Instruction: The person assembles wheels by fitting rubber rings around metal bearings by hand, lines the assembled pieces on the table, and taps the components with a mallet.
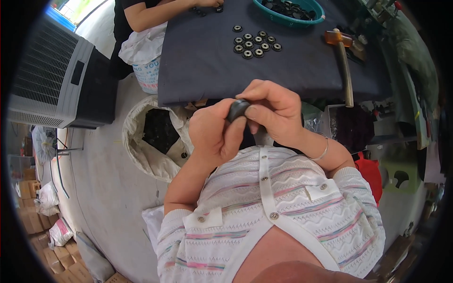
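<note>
Left hand (210, 127) and right hand (278, 111) both pinching smooth, domed dark piece (237, 110) between thumbs and fingertips. Left of hands: open sack (132, 144), pale wrinkled fabric, dark contents (163, 129). Beyond hands: table (207, 70), dark, matte, cloth-like top; on it, cluster of round discs (258, 39), metallic centres; farther, round teal plastic basin (291, 23) holding black pieces (292, 9). Beyond hands, to right: mallet (343, 56), amber head, slim wooden handle. Pose: elbows bent, forearms converging, wrists turned inward, fingers curled.

White knit top (240, 193), pastel-striped, round buttons (274, 215); silvery bracelet (326, 147).
</note>
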A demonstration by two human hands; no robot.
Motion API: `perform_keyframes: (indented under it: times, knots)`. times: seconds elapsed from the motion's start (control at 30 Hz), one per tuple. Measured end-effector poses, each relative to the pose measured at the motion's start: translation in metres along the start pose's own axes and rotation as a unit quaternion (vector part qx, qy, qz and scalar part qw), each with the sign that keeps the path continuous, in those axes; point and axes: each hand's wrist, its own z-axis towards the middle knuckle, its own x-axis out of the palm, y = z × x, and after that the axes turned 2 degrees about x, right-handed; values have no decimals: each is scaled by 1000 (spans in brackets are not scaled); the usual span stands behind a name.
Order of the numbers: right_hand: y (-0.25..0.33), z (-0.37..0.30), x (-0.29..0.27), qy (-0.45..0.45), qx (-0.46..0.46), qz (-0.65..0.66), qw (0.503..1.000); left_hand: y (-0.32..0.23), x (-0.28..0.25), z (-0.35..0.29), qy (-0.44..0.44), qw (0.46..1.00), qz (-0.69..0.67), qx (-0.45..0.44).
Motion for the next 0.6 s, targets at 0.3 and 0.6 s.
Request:
perform_keyframes:
  times: [0.3,0.6]
  knots:
    - [-8,64,-129,-173,51,-195,964,119,-95,-198,-154,846,42,-509]
    - [-25,168,-275,-213,85,-514,827,143,-97,-122,-51,866,368,-334]
